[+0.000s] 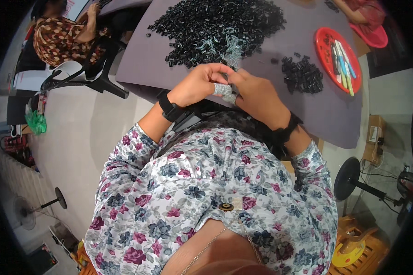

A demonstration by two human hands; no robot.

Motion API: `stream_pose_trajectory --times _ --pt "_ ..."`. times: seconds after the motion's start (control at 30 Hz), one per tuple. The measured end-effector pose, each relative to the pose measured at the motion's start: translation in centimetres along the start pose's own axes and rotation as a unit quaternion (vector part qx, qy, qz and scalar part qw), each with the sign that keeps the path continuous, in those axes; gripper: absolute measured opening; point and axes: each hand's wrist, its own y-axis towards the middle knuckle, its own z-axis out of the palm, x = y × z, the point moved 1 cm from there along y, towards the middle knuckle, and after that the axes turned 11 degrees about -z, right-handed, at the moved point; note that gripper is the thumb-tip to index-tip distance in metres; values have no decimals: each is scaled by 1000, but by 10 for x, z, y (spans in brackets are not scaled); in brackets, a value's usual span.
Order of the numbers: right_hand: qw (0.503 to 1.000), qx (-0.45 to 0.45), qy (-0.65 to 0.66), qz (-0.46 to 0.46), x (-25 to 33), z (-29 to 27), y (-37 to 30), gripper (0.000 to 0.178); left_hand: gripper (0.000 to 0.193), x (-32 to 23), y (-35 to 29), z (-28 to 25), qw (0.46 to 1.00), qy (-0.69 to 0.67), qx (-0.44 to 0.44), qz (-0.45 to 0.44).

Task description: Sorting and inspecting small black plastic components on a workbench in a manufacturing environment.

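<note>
My left hand and my right hand meet at the near edge of the grey-purple table. Both have their fingers pinched together, and whatever small thing lies between the fingertips is hidden. Silvery-grey wrapping covers the thumbs. Just beyond the fingers lies a scatter of small clear pieces, running into a big heap of small black plastic pieces. To the right of my right hand is a smaller heap of black pieces.
A red oval tray at the right holds several knives with coloured handles. One person sits at the far left beside a black chair; another person is at the far right. A fan stands at the lower right.
</note>
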Motion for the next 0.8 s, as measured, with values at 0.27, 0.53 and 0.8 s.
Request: stream_pose_trajectory --times 0.27,0.53,0.8 --pt "999 21 -33 -6 6 22 -13 14 49 3 0 -5 993 16 85 -79" --pt "999 39 -5 -16 5 19 -16 13 50 -7 -3 2 994 52 76 -56" --pt "999 -11 -22 26 -10 -12 -19 23 38 -27 2 11 999 53 -15 -2"
